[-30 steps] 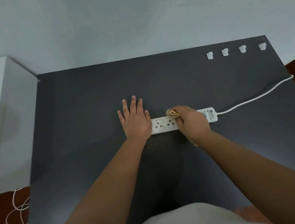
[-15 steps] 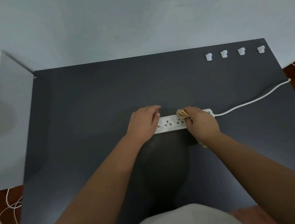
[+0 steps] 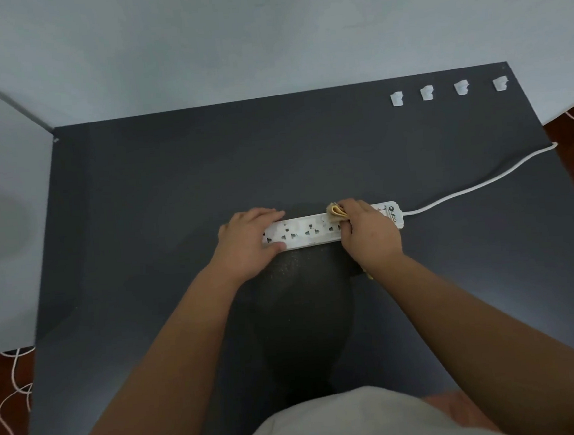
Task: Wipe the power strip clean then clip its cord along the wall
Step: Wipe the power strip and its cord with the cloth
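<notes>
Power strip (image 3: 309, 231) lies flat near the middle of the dark surface (image 3: 173, 192), long axis running left to right, sockets facing up. Its white cord (image 3: 475, 187) leaves the right end and runs off the right edge of the surface.

Grip status:
- Left hand (image 3: 248, 244) is curled over the left end of the strip, fingers on the far side and thumb on the near side, clamping it in place.
- Right hand (image 3: 371, 234) is closed around a folded tan cloth (image 3: 336, 211) and presses it onto the strip's top face toward the right end. A small part of the cloth shows beyond the fingers; the rest is hidden under the hand.

Four white cord clips (image 3: 447, 90) sit in a row at the far right of the surface, near the wall (image 3: 265, 40), well apart from the strip. The cord is not in any of them.

Assessed stage: wiping in progress; clipping not yet begun.

Likely faults from this state:
- Strip slides or twists if the left-hand clamp loosens during a firm stroke.
- Cloth edge snags in a socket opening or on the switch end, bunching the cloth and leaving patches unwiped.
- Dirt is pushed into the sockets instead of lifted off.
- The portion under the left hand is left unwiped unless that hand shifts.
- Slack cord may be dragged along as the strip moves.
</notes>
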The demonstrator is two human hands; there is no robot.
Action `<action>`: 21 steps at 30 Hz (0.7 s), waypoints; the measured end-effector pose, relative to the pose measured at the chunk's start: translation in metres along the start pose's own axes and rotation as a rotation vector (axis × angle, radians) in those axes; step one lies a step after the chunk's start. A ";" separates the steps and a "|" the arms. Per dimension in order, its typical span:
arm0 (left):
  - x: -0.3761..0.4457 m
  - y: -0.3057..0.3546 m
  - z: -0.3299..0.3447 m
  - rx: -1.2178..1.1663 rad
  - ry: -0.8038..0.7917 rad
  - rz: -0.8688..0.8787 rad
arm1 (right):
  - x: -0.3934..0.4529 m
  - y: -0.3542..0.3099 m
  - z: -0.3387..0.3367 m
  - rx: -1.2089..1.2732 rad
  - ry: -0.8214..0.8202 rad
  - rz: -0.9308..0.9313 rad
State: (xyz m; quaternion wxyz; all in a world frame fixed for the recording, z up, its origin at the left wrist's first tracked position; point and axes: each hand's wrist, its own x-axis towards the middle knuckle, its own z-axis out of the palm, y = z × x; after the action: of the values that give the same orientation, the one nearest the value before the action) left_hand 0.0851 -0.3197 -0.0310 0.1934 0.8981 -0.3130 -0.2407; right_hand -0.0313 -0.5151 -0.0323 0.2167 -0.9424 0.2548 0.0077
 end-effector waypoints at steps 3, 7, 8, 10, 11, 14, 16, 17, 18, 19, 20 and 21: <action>-0.003 -0.010 -0.004 -0.067 0.007 -0.060 | 0.000 0.001 0.001 0.005 0.010 0.000; -0.003 -0.011 -0.002 -0.157 -0.005 -0.061 | -0.001 -0.002 0.006 0.047 0.016 -0.066; -0.003 -0.010 -0.002 -0.169 -0.014 -0.074 | -0.003 -0.006 0.008 0.051 0.006 -0.102; -0.002 -0.011 -0.003 -0.181 -0.032 -0.094 | -0.008 -0.016 0.013 0.057 -0.020 -0.170; -0.003 -0.011 -0.003 -0.181 -0.038 -0.097 | -0.011 -0.020 0.016 0.057 -0.036 -0.199; -0.004 -0.012 -0.004 -0.193 -0.041 -0.102 | -0.020 -0.027 0.022 0.028 -0.099 -0.302; -0.005 -0.011 -0.004 -0.201 -0.036 -0.105 | -0.028 -0.021 0.019 -0.024 -0.125 -0.433; -0.005 -0.010 -0.004 -0.198 -0.039 -0.105 | -0.033 -0.014 0.015 -0.050 -0.111 -0.496; -0.005 -0.010 -0.004 -0.200 -0.043 -0.106 | -0.036 -0.006 0.009 -0.064 -0.073 -0.523; -0.005 -0.010 -0.004 -0.208 -0.044 -0.107 | -0.039 0.003 0.003 -0.059 -0.018 -0.500; -0.005 -0.010 -0.004 -0.219 -0.044 -0.109 | -0.039 0.010 -0.004 -0.046 0.041 -0.429; -0.005 -0.010 -0.004 -0.224 -0.045 -0.107 | -0.037 0.015 -0.009 -0.035 0.091 -0.335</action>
State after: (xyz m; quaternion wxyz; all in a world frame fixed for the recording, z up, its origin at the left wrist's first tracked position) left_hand 0.0887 -0.3080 -0.0311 0.2727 0.8806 -0.2401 -0.3041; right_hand -0.0716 -0.5131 -0.0260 0.1867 -0.9746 0.1037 -0.0667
